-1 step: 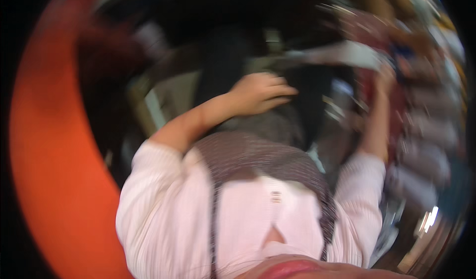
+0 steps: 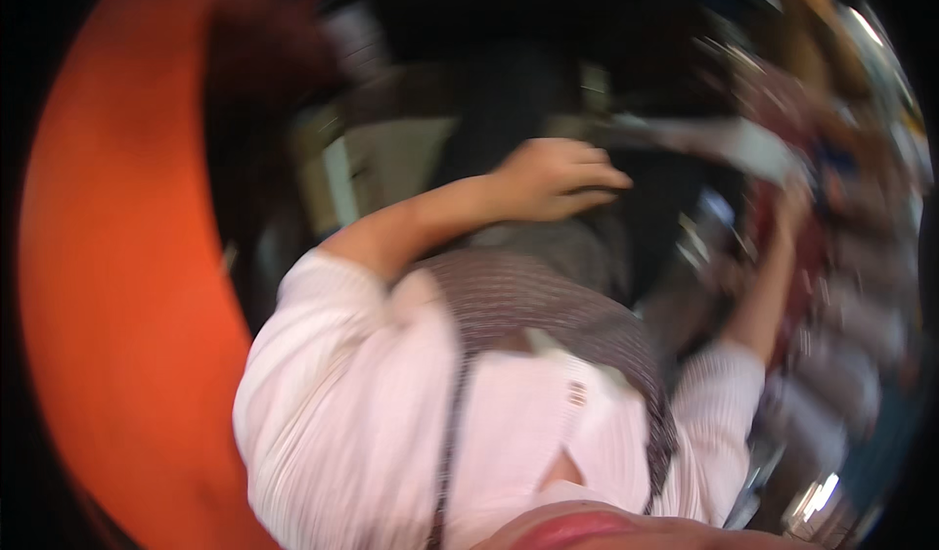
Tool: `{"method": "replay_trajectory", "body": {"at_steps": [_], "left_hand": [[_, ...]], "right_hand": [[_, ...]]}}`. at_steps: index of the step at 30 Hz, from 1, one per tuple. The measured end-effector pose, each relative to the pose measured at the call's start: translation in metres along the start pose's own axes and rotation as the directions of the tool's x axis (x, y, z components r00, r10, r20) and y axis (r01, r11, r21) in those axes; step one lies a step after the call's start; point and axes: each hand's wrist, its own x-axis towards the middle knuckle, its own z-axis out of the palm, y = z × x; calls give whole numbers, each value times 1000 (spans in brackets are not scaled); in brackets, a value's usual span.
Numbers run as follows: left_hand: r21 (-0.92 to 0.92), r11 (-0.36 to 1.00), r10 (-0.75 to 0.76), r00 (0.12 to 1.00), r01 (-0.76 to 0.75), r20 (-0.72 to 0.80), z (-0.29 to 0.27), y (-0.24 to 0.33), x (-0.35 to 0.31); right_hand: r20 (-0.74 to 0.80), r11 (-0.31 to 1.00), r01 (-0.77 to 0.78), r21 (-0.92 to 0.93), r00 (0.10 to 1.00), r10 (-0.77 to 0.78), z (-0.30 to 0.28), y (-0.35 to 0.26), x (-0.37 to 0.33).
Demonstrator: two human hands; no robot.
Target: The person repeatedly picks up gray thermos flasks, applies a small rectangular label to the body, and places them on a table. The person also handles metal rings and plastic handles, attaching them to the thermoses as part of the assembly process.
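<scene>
My left hand hangs in front of the dark patterned apron, its fingers loosely bent with a gap between them and nothing visible in them. At the far right, my right hand is at the near end of a long, flat, whitish object. The fingers look closed on that end, though blur smears them. The object stretches leftward from the hand, and its kind cannot be made out.
A big orange curved surface fills the left side. Dark red material lies beyond my right hand. Several greyish bundles are stacked along the right. A pale box-like panel stands in the dark area ahead.
The whole view has swung, so both hands, the whitish object and the surroundings sit farther right in the picture. Both hands keep about the same pose.
</scene>
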Motion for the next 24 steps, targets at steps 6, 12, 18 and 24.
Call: {"method": "replay_trajectory", "body": {"at_steps": [6, 12, 18, 24], "left_hand": [[248, 670, -395, 618, 700, -680, -100, -45, -202], [236, -388, -776, -177, 891, -605, -185, -128, -464], [628, -222, -912, 70, 746, -404, -207, -206, -468], [723, -134, -917, 191, 678, -350, -180, -192, -461]], "right_hand": [[-117, 919, 389, -69, 911, -394, -36, -123, -76], [61, 976, -18, 217, 998, 5, -40, -130, -136], [74, 984, -58, 171, 996, 46, -62, -158, -112], [-39, 980, -28, 198, 999, 37, -47, -167, -127]]}}
